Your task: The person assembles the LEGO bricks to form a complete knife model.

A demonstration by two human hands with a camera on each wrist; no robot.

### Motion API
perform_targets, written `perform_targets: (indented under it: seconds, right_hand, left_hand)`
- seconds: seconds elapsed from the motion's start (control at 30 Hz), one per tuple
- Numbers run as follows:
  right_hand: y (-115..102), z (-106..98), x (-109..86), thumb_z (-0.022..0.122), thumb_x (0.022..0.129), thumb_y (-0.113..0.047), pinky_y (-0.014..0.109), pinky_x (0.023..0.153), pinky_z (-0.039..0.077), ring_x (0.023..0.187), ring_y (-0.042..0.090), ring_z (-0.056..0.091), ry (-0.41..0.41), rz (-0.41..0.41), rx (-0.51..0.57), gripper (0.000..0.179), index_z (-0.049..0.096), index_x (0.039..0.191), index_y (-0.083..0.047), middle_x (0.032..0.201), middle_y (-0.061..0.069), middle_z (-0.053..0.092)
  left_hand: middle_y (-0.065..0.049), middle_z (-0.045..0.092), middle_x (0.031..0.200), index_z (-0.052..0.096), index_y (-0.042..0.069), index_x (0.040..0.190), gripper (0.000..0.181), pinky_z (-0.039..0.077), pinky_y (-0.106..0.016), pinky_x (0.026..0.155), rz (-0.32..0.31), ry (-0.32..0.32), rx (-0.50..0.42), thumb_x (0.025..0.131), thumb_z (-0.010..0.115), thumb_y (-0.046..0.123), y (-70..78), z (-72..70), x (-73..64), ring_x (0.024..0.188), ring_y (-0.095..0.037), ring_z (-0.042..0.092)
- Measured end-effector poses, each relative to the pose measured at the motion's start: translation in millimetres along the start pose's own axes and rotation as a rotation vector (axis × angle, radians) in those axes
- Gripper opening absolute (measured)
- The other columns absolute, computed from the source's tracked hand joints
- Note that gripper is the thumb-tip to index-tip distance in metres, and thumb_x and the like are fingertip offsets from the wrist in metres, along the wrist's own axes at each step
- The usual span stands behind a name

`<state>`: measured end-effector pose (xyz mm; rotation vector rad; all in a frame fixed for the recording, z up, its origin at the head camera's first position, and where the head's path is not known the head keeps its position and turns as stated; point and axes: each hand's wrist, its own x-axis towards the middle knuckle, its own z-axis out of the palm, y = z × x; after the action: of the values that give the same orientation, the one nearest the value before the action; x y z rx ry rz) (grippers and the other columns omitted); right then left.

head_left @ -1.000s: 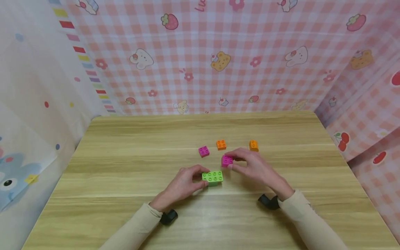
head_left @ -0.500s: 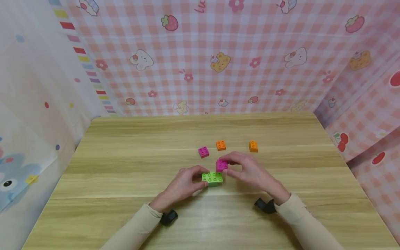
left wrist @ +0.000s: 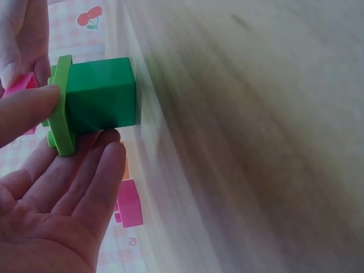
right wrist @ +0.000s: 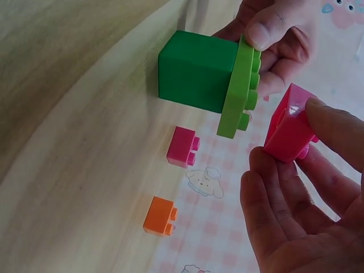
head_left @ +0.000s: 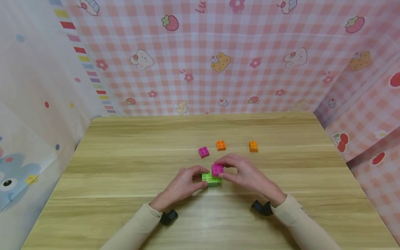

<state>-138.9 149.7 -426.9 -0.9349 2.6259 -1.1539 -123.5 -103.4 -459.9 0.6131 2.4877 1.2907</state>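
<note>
My left hand pinches a light green toy building plate with two rows of studs, thumb on one edge and fingers on the opposite side. Under the plate is a dark green block, narrower than the plate and standing on the table. Between thumb and fingers, my right hand holds a bright pink building brick, slightly tilted, studs up. The right wrist view shows a small gap between this brick and the plate's studs. From the head camera, the brick overlaps the plate's right half.
Beyond the hands on the wooden table lie a magenta brick, an orange brick and, farther right, an orange brick with a sloped or rounded end. A checked cloth hangs along the table's back edge.
My right hand has carried the pink brick left and toward me, from beyond the plate's right end to over its right half. My left hand and the green pieces stay in place.
</note>
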Motion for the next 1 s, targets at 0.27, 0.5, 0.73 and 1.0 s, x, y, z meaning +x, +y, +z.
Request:
perform_targets:
  seconds: [0.27, 0.5, 0.73, 1.0]
  right_hand:
    - [-2.4, 5.3, 0.6, 0.077, 0.096, -0.019, 0.041, 0.100, 0.056, 0.114, 0.017, 0.064, -0.026, 0.005, 0.010, 0.032, 0.071, 0.127, -0.016, 0.125, -0.003, 0.068]
    - [-2.9, 9.3, 1.1, 0.078, 0.095, -0.018, 0.042, 0.101, 0.055, 0.116, 0.017, 0.064, -0.036, 0.000, -0.003, 0.034, 0.070, 0.128, -0.014, 0.126, -0.002, 0.068]
    - [-2.5, 13.6, 1.1, 0.078, 0.095, -0.019, 0.041, 0.101, 0.055, 0.115, 0.015, 0.064, -0.043, -0.014, -0.018, 0.034, 0.070, 0.128, -0.015, 0.124, -0.005, 0.067]
    - [-2.2, 17.0, 2.2, 0.079, 0.094, -0.021, 0.039, 0.098, 0.056, 0.111, 0.012, 0.064, -0.039, -0.047, -0.043, 0.032, 0.071, 0.125, -0.017, 0.120, -0.007, 0.067]
  left_hand:
    - [-0.009, 0.073, 0.122, 0.069, 0.007, 0.125, 0.033, 0.059, -0.038, 0.096, 0.008, 0.004, -0.024, 0.094, 0.077, 0.013, -1.1, -0.2, 0.5, 0.107, -0.020, 0.071]
    - [-0.011, 0.073, 0.122, 0.068, 0.006, 0.126, 0.034, 0.058, -0.038, 0.096, 0.010, -0.001, -0.033, 0.093, 0.077, 0.011, -0.4, -1.1, 0.8, 0.107, -0.021, 0.071]
    - [-0.013, 0.072, 0.123, 0.067, 0.004, 0.126, 0.034, 0.059, -0.037, 0.096, 0.007, -0.004, -0.048, 0.094, 0.076, 0.010, -0.3, -1.2, 0.7, 0.108, -0.023, 0.072]
    - [-0.013, 0.072, 0.124, 0.067, 0.004, 0.126, 0.034, 0.059, -0.035, 0.095, -0.002, -0.001, -0.068, 0.094, 0.077, 0.009, -0.7, -0.7, 0.7, 0.109, -0.024, 0.072]
